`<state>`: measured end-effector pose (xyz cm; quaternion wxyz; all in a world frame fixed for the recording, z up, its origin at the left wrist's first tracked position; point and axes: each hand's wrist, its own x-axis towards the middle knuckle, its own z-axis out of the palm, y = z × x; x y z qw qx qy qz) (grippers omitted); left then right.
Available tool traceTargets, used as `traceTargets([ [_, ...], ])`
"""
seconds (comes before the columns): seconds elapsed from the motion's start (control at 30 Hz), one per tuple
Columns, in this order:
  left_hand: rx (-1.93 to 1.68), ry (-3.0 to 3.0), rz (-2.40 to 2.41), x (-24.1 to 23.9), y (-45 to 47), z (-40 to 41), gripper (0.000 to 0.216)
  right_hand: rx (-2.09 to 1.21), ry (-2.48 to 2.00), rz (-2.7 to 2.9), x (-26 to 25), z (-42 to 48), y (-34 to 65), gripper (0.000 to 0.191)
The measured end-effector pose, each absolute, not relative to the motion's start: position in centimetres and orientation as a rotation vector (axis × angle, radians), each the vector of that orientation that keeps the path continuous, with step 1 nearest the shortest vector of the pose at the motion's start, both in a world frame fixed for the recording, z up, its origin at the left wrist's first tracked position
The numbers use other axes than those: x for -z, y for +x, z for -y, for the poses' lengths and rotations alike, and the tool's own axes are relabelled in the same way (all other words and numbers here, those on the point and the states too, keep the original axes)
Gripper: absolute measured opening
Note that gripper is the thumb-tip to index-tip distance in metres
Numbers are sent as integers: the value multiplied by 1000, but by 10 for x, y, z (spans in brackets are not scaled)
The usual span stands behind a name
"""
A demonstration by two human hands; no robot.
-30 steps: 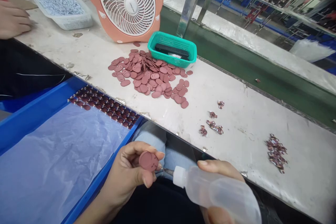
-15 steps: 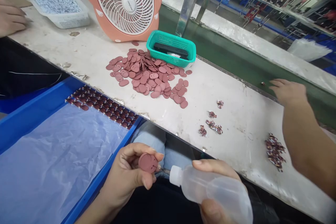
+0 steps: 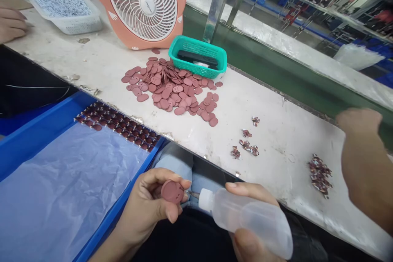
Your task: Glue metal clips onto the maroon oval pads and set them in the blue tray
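Between thumb and fingers, my left hand (image 3: 150, 200) pinches a small reddish-brown oval disc (image 3: 172, 191) with small marks on its face. My right hand (image 3: 254, 217) is wrapped round a translucent squeeze bottle (image 3: 245, 215) lying on its side, its white cap and thin metal nozzle (image 3: 193, 194) aimed left. The nozzle's tip is close to the disc's right edge; whether they touch I cannot tell. Beyond my hands, a heap of similar discs (image 3: 172, 86) lies on the white worktable (image 3: 264, 168).
At left, a blue tray (image 3: 129, 196) lined with thin sheet holds rows of dark red pieces (image 3: 119, 125). A green basket (image 3: 198, 55), an orange fan (image 3: 147, 4) and a white basket (image 3: 70, 12) stand behind. Small brown-and-white pieces (image 3: 319, 175) lie at right, near a co-worker's arm (image 3: 365, 163).
The nozzle has shifted slightly up beside the disc's edge. At right, the co-worker's hand has moved right and back towards the body. My left hand still holds the disc.
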<state>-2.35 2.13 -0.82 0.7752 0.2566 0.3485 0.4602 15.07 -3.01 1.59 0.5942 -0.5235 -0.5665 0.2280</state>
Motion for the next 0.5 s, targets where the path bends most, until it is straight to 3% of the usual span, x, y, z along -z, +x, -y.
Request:
traceTargets([
  [0.27,-976,539,-815,10,-24,-20,38,-541,-1217,1247,-17,32,152,32],
  [0.43,-1007,503,-969,10,-27,-19,43,-1066,-887,817,-12,18,155,59],
  [0.5,-1032,445,-1082,9,-31,-20,44,-1267,-820,673,-6,7,156,59],
])
